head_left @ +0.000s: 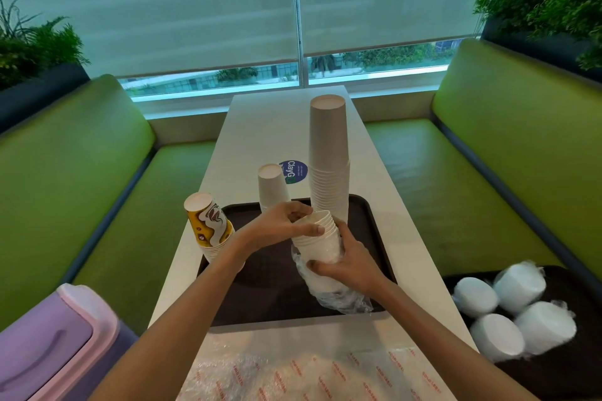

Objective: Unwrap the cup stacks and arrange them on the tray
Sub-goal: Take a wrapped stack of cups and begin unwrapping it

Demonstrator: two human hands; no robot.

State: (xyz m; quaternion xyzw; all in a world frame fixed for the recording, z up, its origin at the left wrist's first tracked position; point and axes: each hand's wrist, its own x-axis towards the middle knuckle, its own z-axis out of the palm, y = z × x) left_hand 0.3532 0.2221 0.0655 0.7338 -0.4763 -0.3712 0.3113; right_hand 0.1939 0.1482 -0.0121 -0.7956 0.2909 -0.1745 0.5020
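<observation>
A short stack of white cups (321, 242) stands mouth-up over the dark brown tray (260, 296), half out of its clear plastic wrap (329, 295). My left hand (286, 221) grips the stack's rim from the left. My right hand (347, 265) holds the wrap around the stack's lower part. On the tray stand a tall upside-down stack of white cups (329, 159) and a shorter upside-down white stack (273, 187). A yellow printed cup stack (208, 226) leans at the tray's left edge.
A second dark tray (566, 371) on the right green bench carries several wrapped cup stacks (518, 312). Printed plastic packaging (293, 371) lies on the white table (283, 127) near me. A purple lidded bin (45, 345) stands at lower left. A blue sticker (293, 169) marks the table.
</observation>
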